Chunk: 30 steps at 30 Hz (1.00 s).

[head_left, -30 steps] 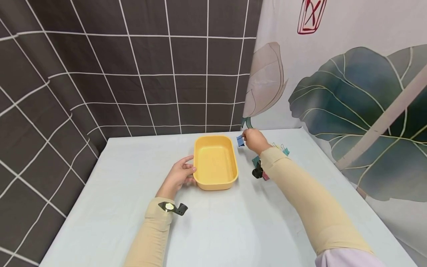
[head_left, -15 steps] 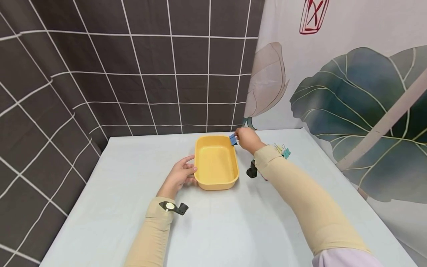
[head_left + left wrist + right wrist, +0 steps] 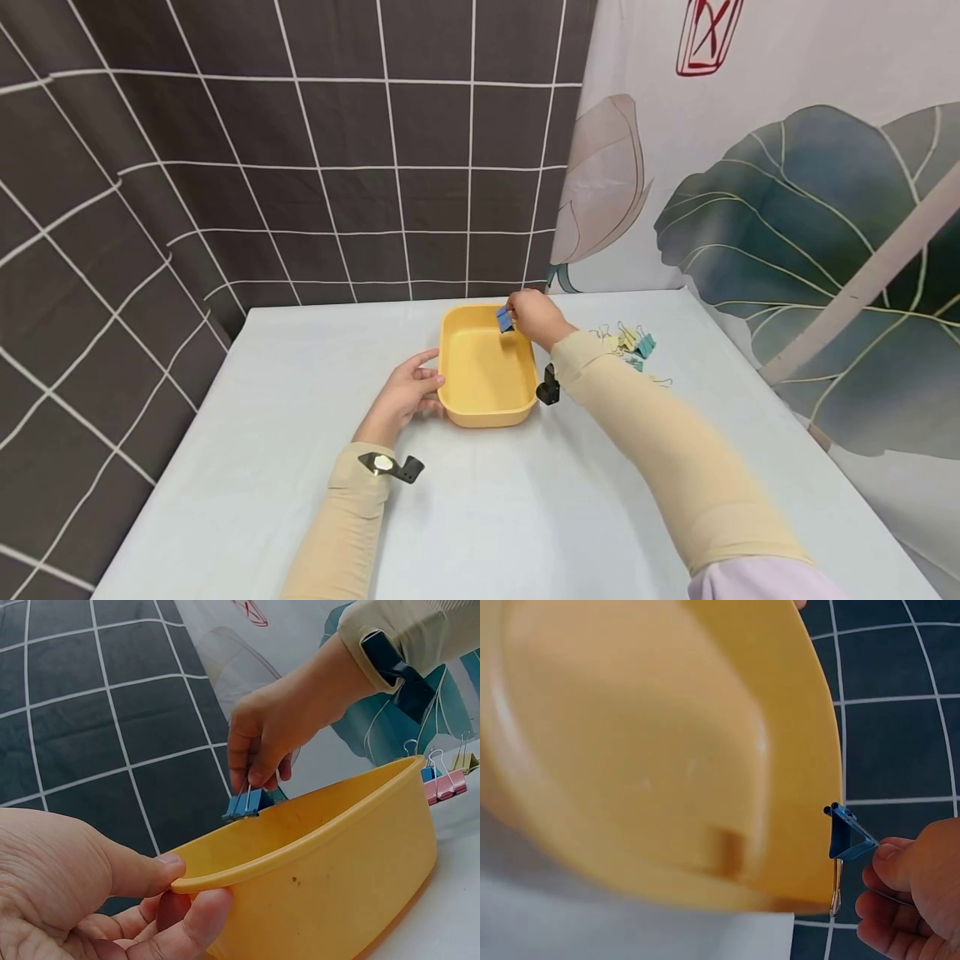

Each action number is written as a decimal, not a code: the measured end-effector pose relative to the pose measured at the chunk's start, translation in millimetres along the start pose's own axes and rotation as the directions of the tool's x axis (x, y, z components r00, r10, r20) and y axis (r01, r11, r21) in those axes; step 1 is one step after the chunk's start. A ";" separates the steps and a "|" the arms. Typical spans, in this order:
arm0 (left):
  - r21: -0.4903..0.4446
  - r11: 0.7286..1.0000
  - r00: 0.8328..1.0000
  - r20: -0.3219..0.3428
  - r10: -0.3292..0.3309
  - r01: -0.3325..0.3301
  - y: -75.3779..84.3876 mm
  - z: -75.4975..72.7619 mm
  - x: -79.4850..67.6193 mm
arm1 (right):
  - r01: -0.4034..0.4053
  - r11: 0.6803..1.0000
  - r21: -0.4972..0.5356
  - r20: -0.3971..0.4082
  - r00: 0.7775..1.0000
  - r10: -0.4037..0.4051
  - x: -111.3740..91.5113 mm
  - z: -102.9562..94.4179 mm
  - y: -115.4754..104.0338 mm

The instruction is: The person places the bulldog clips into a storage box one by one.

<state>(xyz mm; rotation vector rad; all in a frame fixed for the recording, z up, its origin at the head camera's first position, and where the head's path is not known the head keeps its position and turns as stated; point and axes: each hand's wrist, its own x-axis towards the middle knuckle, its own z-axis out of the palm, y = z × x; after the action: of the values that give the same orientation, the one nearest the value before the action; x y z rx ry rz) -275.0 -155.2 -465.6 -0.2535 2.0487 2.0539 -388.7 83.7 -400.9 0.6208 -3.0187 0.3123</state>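
In the head view a yellow rectangular plastic container (image 3: 486, 379) stands on the white table, its bare floor showing. My left hand (image 3: 405, 390) holds its left side; in the left wrist view the thumb (image 3: 161, 874) lies at the rim with fingers against the outer wall. My right hand (image 3: 537, 317) pinches a blue binder clip (image 3: 505, 320) by its wire handle, above the container's far right corner. Seen from the right wrist, the clip (image 3: 847, 836) hangs with its body tilted and a second wire handle pointing down.
Right of the container, partly behind my right forearm, lie several binder clips, among them a teal clip (image 3: 645, 346). A pink clip (image 3: 448, 787) and a yellow clip (image 3: 466, 763) show beyond the rim. A dark gridded cloth (image 3: 337, 192) hangs behind the table.
My right hand has carried the blue binder clip leftward, from beside the container to over its far right corner. More clips show behind the forearm. The left hand stays on the container.
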 end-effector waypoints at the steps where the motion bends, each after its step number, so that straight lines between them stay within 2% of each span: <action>1: -0.002 1.000 1.000 0.002 0.003 -0.003 -0.1 0.1 0.1 | 0.002 1.000 0.001 -0.001 1.000 -0.002 0.8 1.4 -1.6; 7: 0.002 1.000 1.000 -0.002 0.004 -0.004 -1.2 -0.4 1.4 | 0.021 1.000 -0.006 -0.001 1.000 -0.021 5.0 8.8 -11.2; 21: -0.004 1.000 1.000 -0.007 -0.013 0.013 -0.6 -2.3 -0.5 | -0.013 0.995 0.100 0.056 0.998 0.007 9.9 24.9 -38.9; 25: -0.011 1.000 1.000 -0.002 -0.007 0.007 -0.5 -1.2 -0.5 | -0.014 0.996 0.090 0.050 0.999 0.010 10.6 28.9 -44.9; 30: -0.011 1.000 1.000 0.010 -0.002 0.002 -0.3 -0.6 0.8 | -0.057 0.995 0.084 0.070 0.996 0.051 11.9 31.9 -51.5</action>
<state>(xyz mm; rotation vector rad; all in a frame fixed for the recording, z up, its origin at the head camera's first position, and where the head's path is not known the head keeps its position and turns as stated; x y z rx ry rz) -275.7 -155.7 -466.1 -0.2460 2.0310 2.0615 -379.4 26.2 -421.4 0.5677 -3.1050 0.4340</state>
